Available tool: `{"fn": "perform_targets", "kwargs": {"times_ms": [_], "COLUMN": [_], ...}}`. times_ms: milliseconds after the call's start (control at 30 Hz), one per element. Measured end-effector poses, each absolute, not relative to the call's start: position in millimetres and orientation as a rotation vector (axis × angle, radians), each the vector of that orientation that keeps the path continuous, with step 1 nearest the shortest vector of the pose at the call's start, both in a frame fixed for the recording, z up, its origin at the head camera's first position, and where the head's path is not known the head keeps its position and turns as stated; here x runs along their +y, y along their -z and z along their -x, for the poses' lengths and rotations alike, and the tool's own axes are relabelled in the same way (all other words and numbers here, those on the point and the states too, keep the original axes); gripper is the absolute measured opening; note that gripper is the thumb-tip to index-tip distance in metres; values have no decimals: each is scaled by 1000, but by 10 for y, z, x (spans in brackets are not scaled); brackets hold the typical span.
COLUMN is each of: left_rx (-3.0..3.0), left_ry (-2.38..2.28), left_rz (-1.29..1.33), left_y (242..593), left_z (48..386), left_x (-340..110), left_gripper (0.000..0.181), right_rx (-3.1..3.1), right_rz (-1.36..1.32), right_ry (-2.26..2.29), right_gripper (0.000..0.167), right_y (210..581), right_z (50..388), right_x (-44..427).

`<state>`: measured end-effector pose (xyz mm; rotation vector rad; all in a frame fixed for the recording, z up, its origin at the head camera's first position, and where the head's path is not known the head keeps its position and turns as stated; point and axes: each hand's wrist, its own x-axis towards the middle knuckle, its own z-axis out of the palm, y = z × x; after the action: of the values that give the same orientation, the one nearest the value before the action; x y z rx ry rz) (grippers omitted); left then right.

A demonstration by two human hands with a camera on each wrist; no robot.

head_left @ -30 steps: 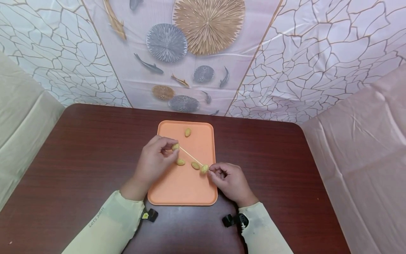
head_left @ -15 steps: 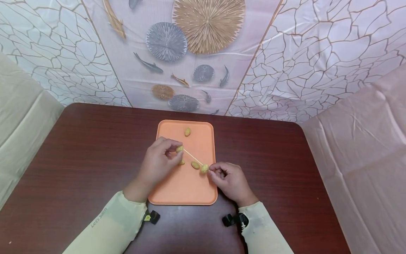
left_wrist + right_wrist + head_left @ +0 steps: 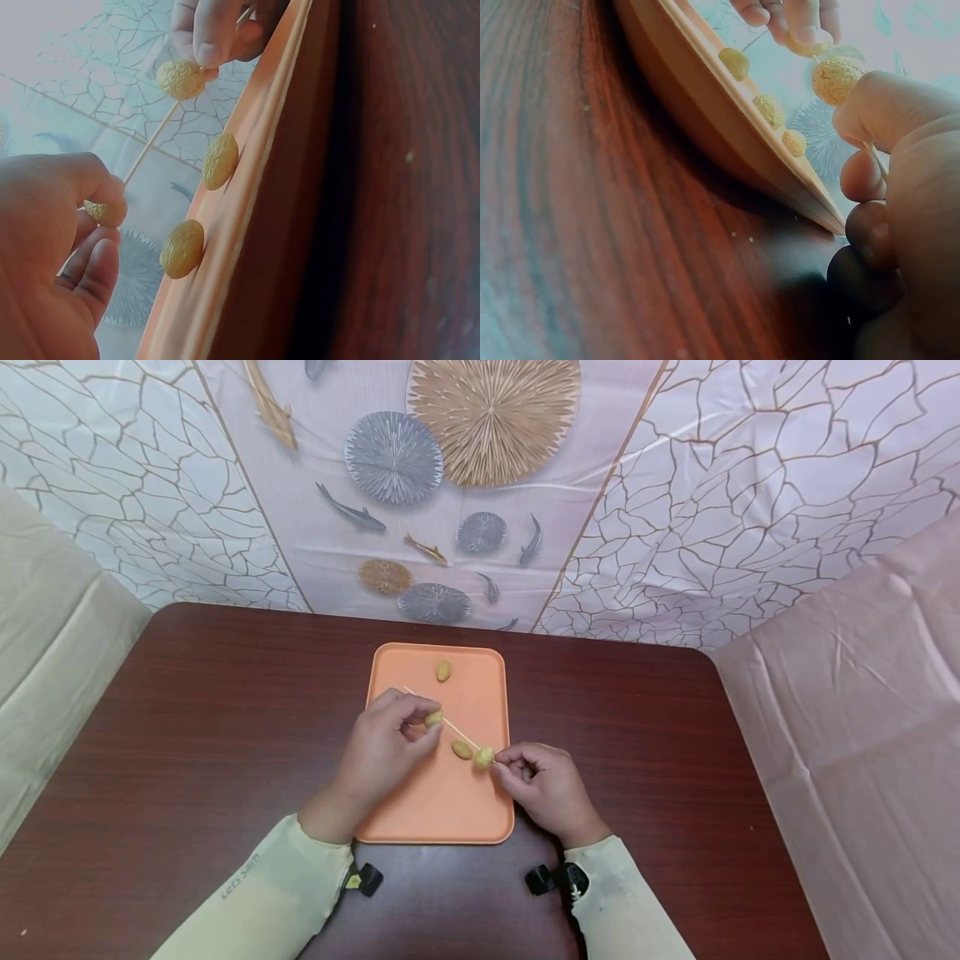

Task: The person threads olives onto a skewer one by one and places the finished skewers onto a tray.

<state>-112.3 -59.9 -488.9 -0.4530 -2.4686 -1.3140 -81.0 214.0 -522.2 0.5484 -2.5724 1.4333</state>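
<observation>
In the head view my left hand [image 3: 384, 745] pinches a wrinkled yellow-green oval fruit [image 3: 434, 718] on a thin wooden skewer [image 3: 461, 733]. The skewer's far tip sticks out past the left fingers. My right hand [image 3: 551, 789] grips the other end between thumb and forefinger, close to a second fruit [image 3: 484, 758] threaded there. Bare stick shows between the two fruits. Both hands hover over an orange tray [image 3: 442, 810]. On it lie one loose fruit [image 3: 444, 671] near the back and another loose fruit [image 3: 461, 750] mid-tray. A third loose fruit [image 3: 733, 64] appears in the right wrist view, hidden by my left hand from above.
The tray rests on a dark red-brown wooden table [image 3: 637, 735]. A patterned cloth backdrop [image 3: 300, 527] hangs behind the table, with plain cloth [image 3: 862, 693] at the sides. Each wrist wears a small black camera [image 3: 371, 879].
My left hand has slid right and slightly down along the skewer, bringing its fruit closer to the other; the skewer's tip now shows behind it. My right hand has stayed still.
</observation>
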Motion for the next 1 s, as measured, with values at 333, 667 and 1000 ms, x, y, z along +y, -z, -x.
{"fn": "perform_targets", "kwargs": {"times_ms": [333, 667, 1000], "left_rx": [-2481, -2519, -2536], "left_ry": [1345, 1362, 1343], "left_rz": [476, 494, 547], "left_y": [4899, 4903, 4931], "left_z": [1087, 1034, 1001], "left_x": [-537, -475, -416], "left_gripper": [24, 26, 28], "right_rx": [-2569, -2558, -2581], "right_rz": [-534, -517, -503], "right_ry": [-1434, -1451, -1449], "right_gripper": [6, 12, 12], "right_y": [5232, 5239, 5231], "right_z": [810, 822, 824], "right_x": [2146, 2155, 2167]}}
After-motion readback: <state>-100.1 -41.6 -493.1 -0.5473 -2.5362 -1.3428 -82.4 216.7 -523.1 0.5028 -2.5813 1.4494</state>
